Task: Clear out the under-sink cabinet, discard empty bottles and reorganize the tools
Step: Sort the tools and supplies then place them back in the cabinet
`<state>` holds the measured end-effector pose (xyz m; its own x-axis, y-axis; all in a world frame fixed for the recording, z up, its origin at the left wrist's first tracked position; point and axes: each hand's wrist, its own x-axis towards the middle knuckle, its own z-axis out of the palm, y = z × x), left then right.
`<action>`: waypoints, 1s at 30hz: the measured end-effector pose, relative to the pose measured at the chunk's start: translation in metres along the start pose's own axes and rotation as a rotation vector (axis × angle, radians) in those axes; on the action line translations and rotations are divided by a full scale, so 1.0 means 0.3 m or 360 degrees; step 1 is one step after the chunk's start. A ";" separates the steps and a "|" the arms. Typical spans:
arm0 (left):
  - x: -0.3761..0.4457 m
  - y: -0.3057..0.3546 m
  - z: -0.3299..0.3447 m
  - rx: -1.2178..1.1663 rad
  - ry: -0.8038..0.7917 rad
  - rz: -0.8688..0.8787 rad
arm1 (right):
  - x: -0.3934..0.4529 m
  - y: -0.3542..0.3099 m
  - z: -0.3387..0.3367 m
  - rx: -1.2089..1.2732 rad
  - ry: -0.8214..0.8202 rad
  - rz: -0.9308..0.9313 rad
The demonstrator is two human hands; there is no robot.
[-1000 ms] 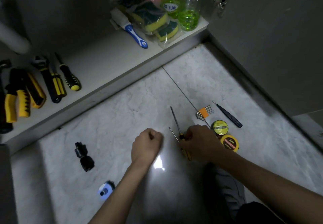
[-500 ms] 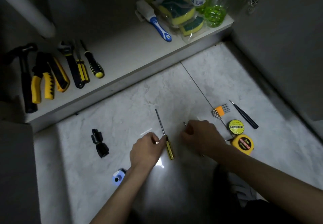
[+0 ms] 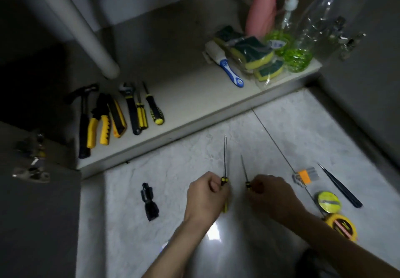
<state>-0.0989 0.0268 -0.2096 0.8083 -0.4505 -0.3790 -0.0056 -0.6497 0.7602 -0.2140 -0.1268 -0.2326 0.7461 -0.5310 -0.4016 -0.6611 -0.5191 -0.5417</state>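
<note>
The cabinet shelf [image 3: 194, 102] lies well beyond the fingers and carries two distinct groups, which reads as sorting by kind. Far ahead and to the right of the fingers stand the bottles [image 3: 300, 28] — a pink one, a pump dispenser and a clear one with green liquid low in it — with wrapped sponges [image 3: 253, 54] and a blue-handled brush [image 3: 227, 65] just in front of them; whether any bottle is empty cannot be told for the pink one. Ahead and to the left of the fingers a row of tools [image 3: 114, 115] lies handles toward the person, parallel and close together: hammer, pliers, wrench, two screwdrivers. On the floor [image 3: 173, 169], right of the fingers, wait the small items: tape measure [image 3: 341, 226], roll of tape [image 3: 328, 199], hex keys [image 3: 304, 176], tweezers [image 3: 339, 185]. A black fitting [image 3: 149, 202] lies left of the fingers. The left hand [image 3: 205, 197] is wrapped round the handle of the longer screwdriver [image 3: 224, 158], shaft pointing at the shelf; the right hand [image 3: 270, 193] pinches the handle of the thinner screwdriver [image 3: 244, 169], likewise aimed. Both are held by the handle, tips forward — in my judgement, so each can be laid straight into the tool row.
</note>
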 end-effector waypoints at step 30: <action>0.636 0.285 -0.514 0.1349 0.0330 0.0392 | 0.527 -0.668 -0.186 -0.0086 0.0243 -0.0174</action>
<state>0.1455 -0.0204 -0.1356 0.8162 -0.5704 -0.0921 -0.5576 -0.8194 0.1328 0.0320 -0.1442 -0.1464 0.7958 -0.5627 -0.2236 -0.5830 -0.6123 -0.5340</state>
